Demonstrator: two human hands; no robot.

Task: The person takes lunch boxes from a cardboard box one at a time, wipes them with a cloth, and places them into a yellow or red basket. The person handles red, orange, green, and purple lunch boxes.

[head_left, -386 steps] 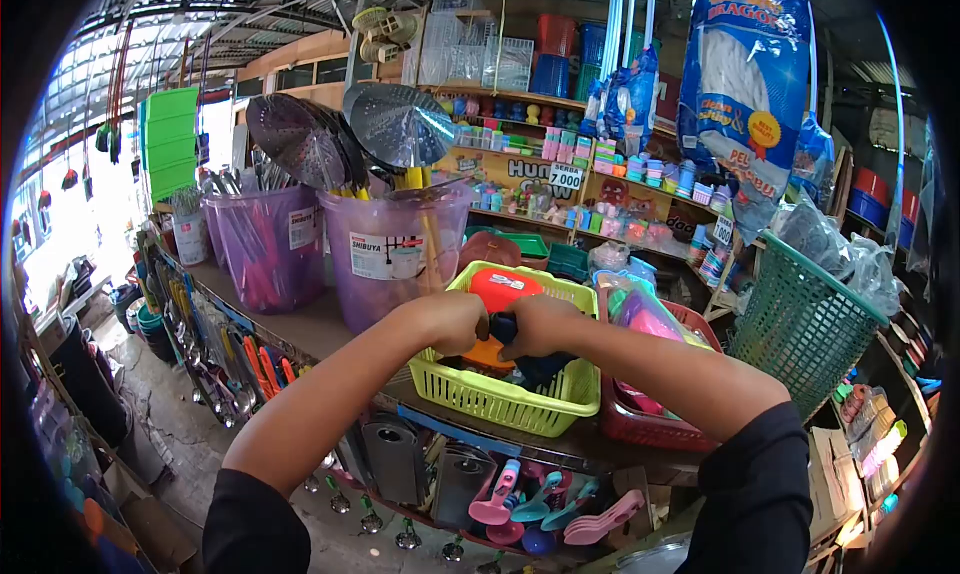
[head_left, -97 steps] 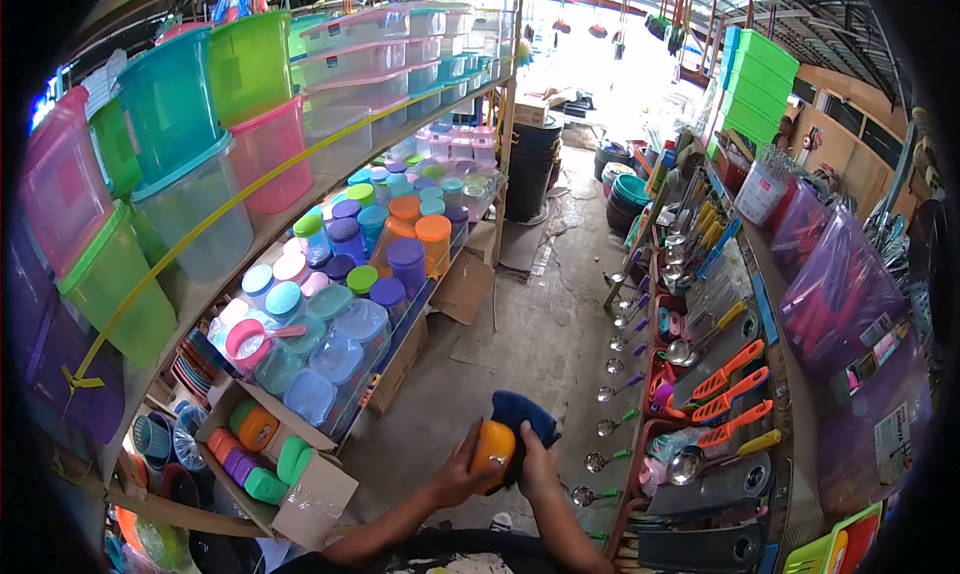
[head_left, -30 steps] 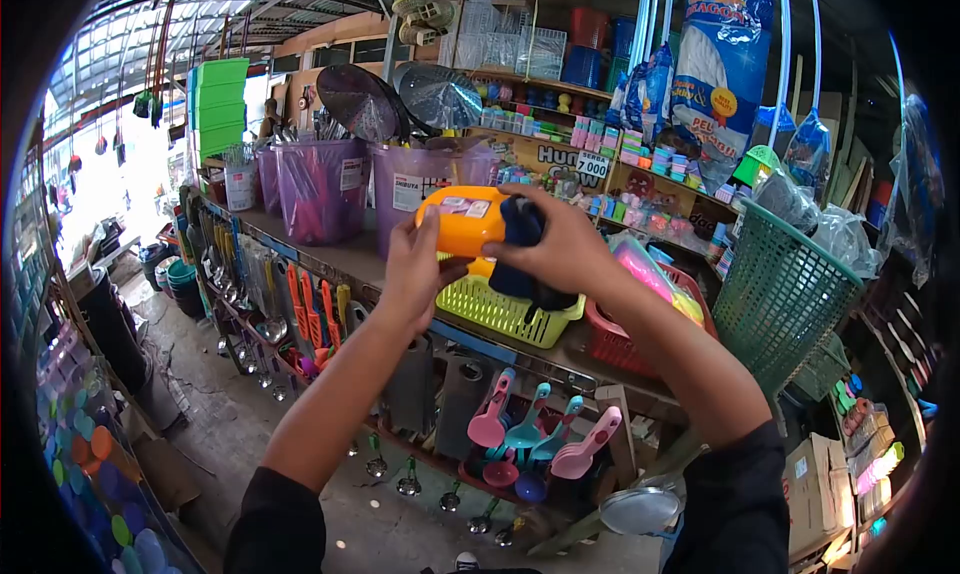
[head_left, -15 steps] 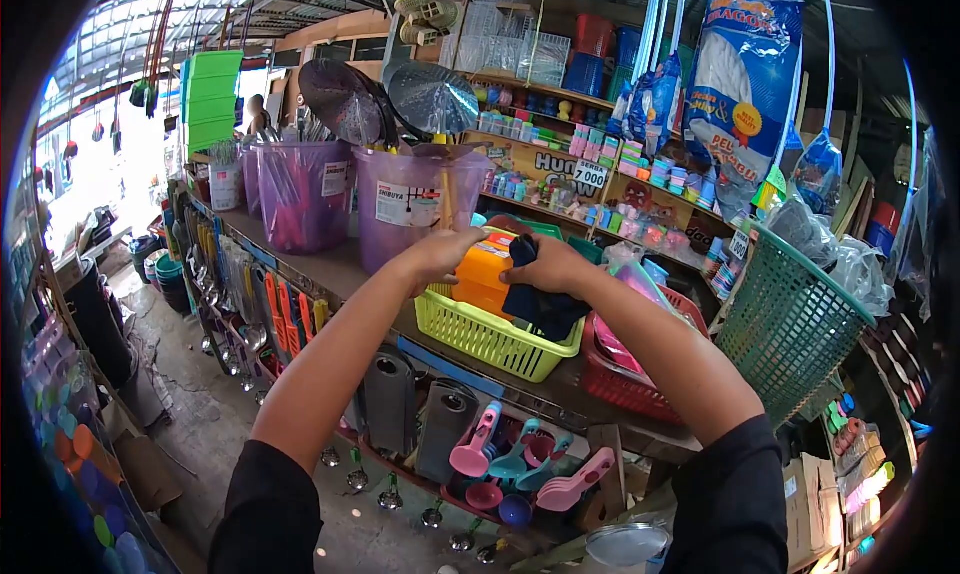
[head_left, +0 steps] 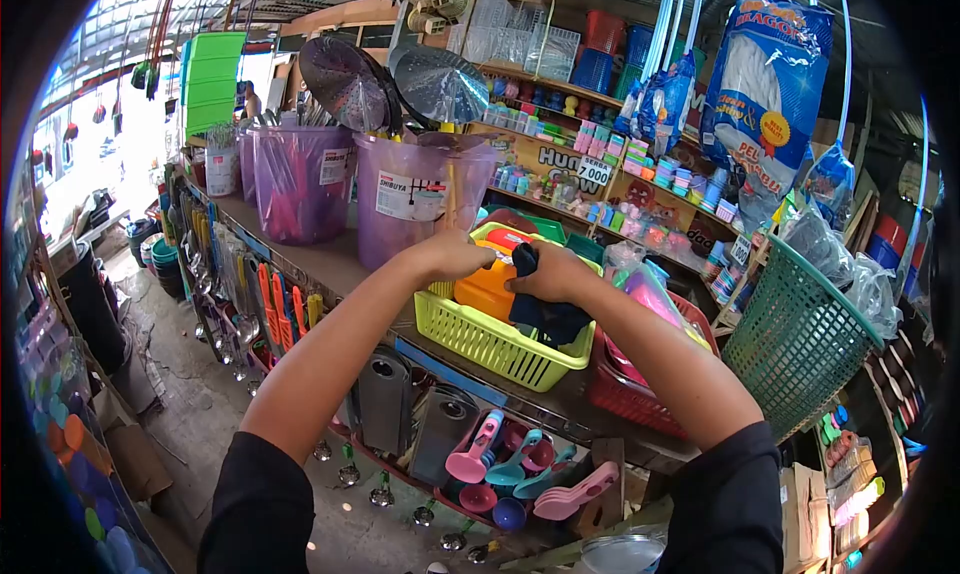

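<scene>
A yellow-green basket (head_left: 500, 348) stands on the shelf edge, holding an orange container (head_left: 484, 292) and other items. My left hand (head_left: 458, 256) is closed at the top of the orange container; what its fingers grip is hidden. My right hand (head_left: 552, 274) is wrapped round a dark cloth (head_left: 548, 320), which hangs down into the basket beside the container. Beside the basket on the right is a red basket (head_left: 640, 404) with packaged goods.
Purple buckets (head_left: 385, 239) of utensils and strainers stand behind on the left. A tall green basket (head_left: 800, 324) is at right. Ladles and pink and blue scoops (head_left: 475, 461) hang below the shelf edge. Packaged mop heads (head_left: 765, 84) hang at upper right.
The view has shifted slightly. My left hand has closed more over the top of the orange container, and my right hand still holds the dark cloth beside it.
</scene>
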